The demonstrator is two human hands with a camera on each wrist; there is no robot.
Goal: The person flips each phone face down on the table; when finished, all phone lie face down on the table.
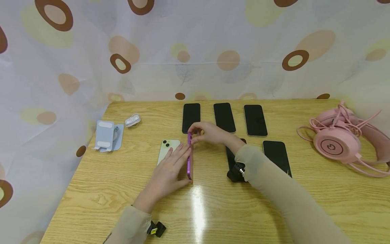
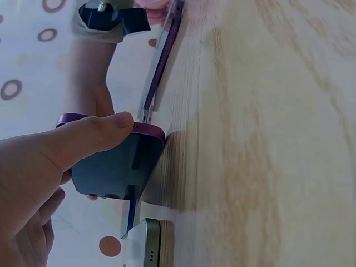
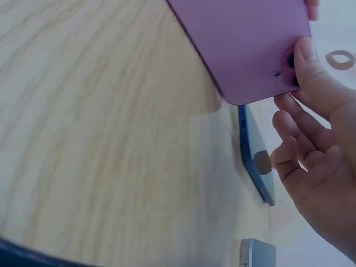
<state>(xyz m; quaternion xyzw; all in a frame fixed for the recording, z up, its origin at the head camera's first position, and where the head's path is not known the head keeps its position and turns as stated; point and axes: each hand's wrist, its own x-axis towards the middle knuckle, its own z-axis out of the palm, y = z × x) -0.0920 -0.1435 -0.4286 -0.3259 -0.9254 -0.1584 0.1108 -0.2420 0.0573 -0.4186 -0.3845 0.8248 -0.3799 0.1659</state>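
A purple phone (image 1: 189, 159) stands on its long edge on the wooden table (image 1: 122, 189). My left hand (image 1: 170, 169) lies along its left face, which is the dark screen (image 2: 111, 167), with the thumb (image 2: 94, 133) over the upper edge. My right hand (image 1: 208, 133) pinches the phone's far end. In the right wrist view, its fingertips (image 3: 311, 61) sit by the camera lenses on the purple back (image 3: 245, 44).
A pale phone (image 1: 167, 147) lies face down just left of my left hand. Three black phones (image 1: 224, 117) line the back; another (image 1: 276, 156) lies right of my right forearm. Pink headset (image 1: 338, 142) far right, blue stand (image 1: 106, 135) and white case (image 1: 132, 120) left.
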